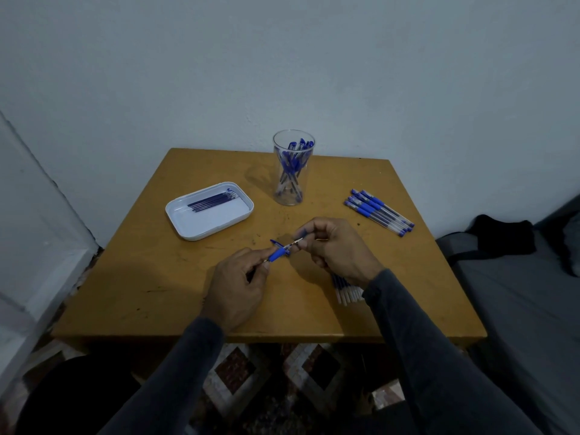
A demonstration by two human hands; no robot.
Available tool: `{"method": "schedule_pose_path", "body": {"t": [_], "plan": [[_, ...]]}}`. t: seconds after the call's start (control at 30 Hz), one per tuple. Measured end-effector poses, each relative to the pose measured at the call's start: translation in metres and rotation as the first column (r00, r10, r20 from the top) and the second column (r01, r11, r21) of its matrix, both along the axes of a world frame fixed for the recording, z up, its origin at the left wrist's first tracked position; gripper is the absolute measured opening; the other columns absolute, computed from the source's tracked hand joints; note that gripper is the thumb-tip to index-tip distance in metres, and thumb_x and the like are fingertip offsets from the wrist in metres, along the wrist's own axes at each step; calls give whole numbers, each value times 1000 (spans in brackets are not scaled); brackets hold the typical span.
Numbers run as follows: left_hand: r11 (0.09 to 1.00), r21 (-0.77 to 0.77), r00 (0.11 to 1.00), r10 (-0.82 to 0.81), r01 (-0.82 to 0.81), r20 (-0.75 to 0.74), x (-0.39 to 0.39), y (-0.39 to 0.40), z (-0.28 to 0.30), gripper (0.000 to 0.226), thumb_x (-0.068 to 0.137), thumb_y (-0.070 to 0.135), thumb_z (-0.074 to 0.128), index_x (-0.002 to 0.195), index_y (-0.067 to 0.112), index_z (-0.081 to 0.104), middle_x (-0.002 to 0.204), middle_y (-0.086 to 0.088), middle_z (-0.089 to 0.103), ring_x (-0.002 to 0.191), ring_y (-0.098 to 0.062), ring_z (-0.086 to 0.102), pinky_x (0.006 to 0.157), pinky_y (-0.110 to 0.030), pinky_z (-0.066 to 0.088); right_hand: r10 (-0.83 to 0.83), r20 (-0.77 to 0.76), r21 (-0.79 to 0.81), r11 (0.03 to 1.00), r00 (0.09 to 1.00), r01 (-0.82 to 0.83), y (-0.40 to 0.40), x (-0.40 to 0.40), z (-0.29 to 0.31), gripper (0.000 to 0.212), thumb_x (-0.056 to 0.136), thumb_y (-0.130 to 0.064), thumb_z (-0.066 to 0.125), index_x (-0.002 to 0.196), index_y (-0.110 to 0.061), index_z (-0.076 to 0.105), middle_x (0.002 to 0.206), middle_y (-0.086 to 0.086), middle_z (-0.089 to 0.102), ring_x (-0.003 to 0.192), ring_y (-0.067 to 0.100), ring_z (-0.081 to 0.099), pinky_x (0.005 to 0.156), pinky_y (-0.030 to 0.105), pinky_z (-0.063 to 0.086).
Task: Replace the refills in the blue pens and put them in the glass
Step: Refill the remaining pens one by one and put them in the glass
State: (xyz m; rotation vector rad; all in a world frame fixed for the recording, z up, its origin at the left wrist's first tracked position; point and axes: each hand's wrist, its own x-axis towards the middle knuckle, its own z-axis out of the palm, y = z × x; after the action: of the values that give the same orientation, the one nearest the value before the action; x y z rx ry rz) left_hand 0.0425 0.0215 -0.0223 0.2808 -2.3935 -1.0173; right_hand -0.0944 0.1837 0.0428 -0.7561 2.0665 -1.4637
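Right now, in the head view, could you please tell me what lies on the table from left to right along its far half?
White tray holding refills → glass of pens → row of blue pens.

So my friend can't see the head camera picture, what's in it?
Two hands, left hand and right hand, hold a blue pen over a wooden table. Behind stand a glass with pens in it, a white tray with refills, and a row of pens.
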Motion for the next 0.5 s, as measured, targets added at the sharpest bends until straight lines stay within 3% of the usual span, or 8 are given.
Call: {"method": "schedule_pose_path", "body": {"t": [0.2,0.3,0.37,0.43,0.5], "plan": [[1000,-3,1000,-26,26,10,0,-2,-1,34,97,16,63,129,30,66,88,16,63,80,-6,57,68,-18,44,51,-24,72,996,998,-49,-3,5,-4,10,101,-13,63,97,-9,71,83,7,74,51,6,50,48,19,41],[999,19,999,-42,42,-6,1,-2,-2,34,98,20,62,129,31,66,88,14,63,79,-8,57,67,-17,44,38,-167,174,985,985,-8,-5,8,-4,38,103,-39,58,82,-11,72,70,2,71,52,0,54,55,19,42],[998,28,999,-47,47,-6,0,-2,-2,34,97,18,63,129,31,67,89,14,64,80,-7,58,69,-17,45,11,-224,188,982,975,32,-5,8,-4,46,100,-49,57,80,-11,73,71,4,73,53,0,54,58,20,42],[999,23,999,-44,44,6,0,-2,-1,35,97,17,64,129,32,66,91,15,64,82,-5,58,69,-13,43,4,-187,148,989,982,24,-4,6,-4,30,96,-45,66,90,-16,75,80,5,73,56,2,53,56,22,43],[999,13,999,-39,39,22,0,-1,0,35,97,17,64,128,32,66,91,16,64,82,-5,58,69,-14,43,41,-64,73,997,997,-36,-3,6,-5,10,95,-23,72,102,-16,74,83,5,70,55,3,51,50,20,42]]}}
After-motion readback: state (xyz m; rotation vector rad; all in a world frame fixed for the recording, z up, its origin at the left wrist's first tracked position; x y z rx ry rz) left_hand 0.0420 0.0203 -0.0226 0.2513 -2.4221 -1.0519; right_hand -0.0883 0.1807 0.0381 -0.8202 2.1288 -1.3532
